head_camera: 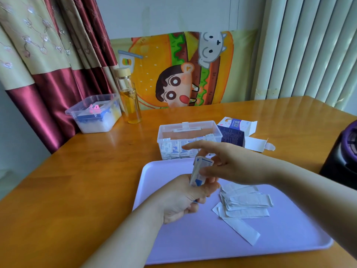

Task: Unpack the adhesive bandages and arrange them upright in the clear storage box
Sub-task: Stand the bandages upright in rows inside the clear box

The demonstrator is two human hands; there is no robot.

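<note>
My left hand (pixel 180 200) grips a small upright stack of wrapped adhesive bandages (pixel 200 172) above the lilac tray (pixel 202 246). My right hand (pixel 231 164) reaches in from the right, thumb and fingers touching the top of that stack. A loose pile of white bandages (pixel 245 202) lies flat on the tray to the right. Behind the tray stands the clear storage box (pixel 190 130), lid off, with several bandages standing upright along its front wall. The opened blue bandage carton (pixel 234 132) lies right of the box.
At the back left are a glass bottle (pixel 130 97) of yellow liquid and a lidded clear tub (pixel 94 113). A dark purple-topped object (pixel 343 157) stands at the table's right edge. A cartoon cloth hangs behind.
</note>
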